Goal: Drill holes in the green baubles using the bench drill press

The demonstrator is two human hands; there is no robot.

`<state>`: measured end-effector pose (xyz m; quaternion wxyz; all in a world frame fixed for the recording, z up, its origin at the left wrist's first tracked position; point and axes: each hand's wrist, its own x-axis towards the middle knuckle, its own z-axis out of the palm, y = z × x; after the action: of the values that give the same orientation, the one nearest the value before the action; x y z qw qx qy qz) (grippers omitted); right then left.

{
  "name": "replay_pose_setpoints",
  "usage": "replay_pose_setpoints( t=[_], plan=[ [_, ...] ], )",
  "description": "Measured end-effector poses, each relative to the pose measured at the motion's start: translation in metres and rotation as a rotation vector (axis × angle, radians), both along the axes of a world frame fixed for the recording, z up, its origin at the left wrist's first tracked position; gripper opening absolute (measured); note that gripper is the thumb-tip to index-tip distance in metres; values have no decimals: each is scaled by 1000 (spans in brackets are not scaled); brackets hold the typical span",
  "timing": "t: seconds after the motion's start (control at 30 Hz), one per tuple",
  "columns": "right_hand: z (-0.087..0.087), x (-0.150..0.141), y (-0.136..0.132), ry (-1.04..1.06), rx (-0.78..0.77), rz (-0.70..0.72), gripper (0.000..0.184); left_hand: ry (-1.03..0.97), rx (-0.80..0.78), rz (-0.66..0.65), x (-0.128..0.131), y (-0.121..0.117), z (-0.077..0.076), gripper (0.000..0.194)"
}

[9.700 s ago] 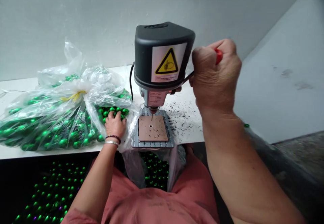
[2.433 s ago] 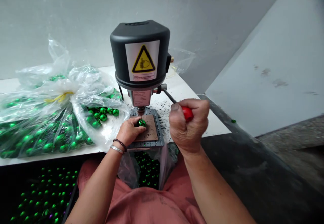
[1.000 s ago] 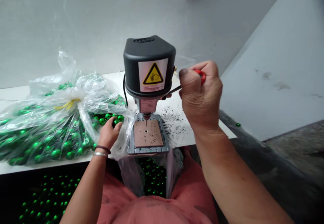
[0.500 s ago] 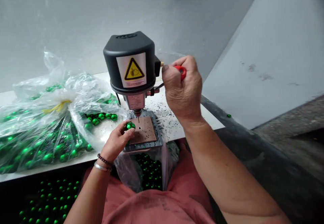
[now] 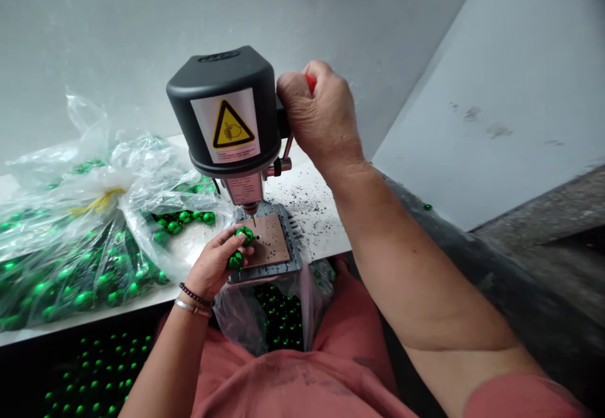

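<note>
My left hand (image 5: 218, 255) holds two shiny green balls at the left side of the drill press's wooden plate. One green ball (image 5: 244, 236) is pinched by the thumb and fingers close to the drill bit (image 5: 254, 221); the other green ball (image 5: 235, 260) sits lower, against the palm side. The bit is above the plate (image 5: 269, 248), apart from the ball, near a small dark hole. High on the right of the black drill press (image 5: 224, 115), my right hand (image 5: 321, 112) is closed around the red-knobbed lever (image 5: 311, 84), most of which the fingers hide.
A clear plastic bag (image 5: 108, 235) of green balls, tied with yellow, covers the table's left. Dark shavings litter the white tabletop (image 5: 314, 216). Below the press, an open bag (image 5: 278, 317) holds more green balls. One green ball (image 5: 428, 207) lies at the right by the wall.
My right hand has moved up with the lever. In my left hand the upper ball is now nearer the bit, and a second ball shows below it. The view has shifted slightly.
</note>
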<state>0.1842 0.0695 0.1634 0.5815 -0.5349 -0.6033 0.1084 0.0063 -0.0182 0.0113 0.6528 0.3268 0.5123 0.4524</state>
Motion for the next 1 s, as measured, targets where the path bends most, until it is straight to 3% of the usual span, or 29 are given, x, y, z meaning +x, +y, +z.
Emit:
replay_pose_setpoints(
  t=[0.1,0.43,0.6,0.83,1.0],
  plan=[
    [-1,0,-2,29,15,6,36,93,22,-16,4,4,0,45],
    [-2,0,-6,66,34,56,37,702,98,-144,15,21,-6,46],
    [-2,1,-7,71,33,57,38,1044,257,-199,20,25,-2,44],
    [-5,2,-6,56,58,73,36,1148,320,-243,22,30,-9,43],
    [-17,6,-30,34,211,101,31,1215,375,-245,23,29,-10,33]
  ],
)
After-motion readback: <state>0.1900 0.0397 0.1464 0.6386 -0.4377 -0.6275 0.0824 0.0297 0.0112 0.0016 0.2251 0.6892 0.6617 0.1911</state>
